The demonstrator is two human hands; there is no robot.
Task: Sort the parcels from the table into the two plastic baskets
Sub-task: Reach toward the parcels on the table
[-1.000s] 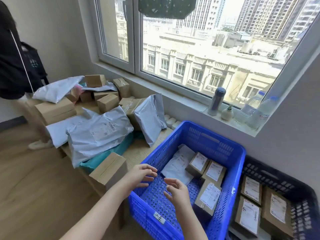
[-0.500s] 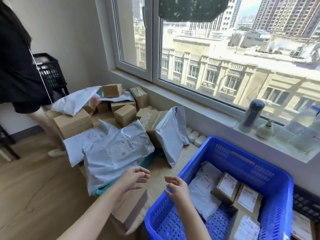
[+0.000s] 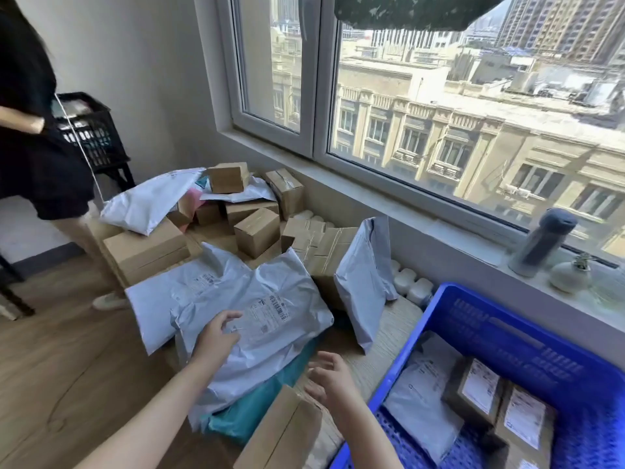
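A pile of parcels covers the wooden table (image 3: 395, 330): grey mailer bags and several brown cardboard boxes. My left hand (image 3: 216, 336) hovers over the large grey mailer bag (image 3: 270, 319) with a printed label, fingers loosely curled, holding nothing. My right hand (image 3: 329, 377) hangs over the table's near part beside a cardboard box (image 3: 280, 431), fingers relaxed and empty. The blue plastic basket (image 3: 527, 336) at the right holds a flat grey bag and labelled small boxes. The second basket is out of view.
Another grey bag (image 3: 362, 282) leans upright by the wall. A teal bag (image 3: 260, 401) lies under the large one. A person in black (image 3: 33, 130) stands at the left by a black crate (image 3: 91, 130). A flask (image 3: 541, 242) stands on the windowsill.
My view has swung left from the blue basket toward the pile. Both hands have left the basket; the left one now reaches over the large grey bag, the right follows over the table.
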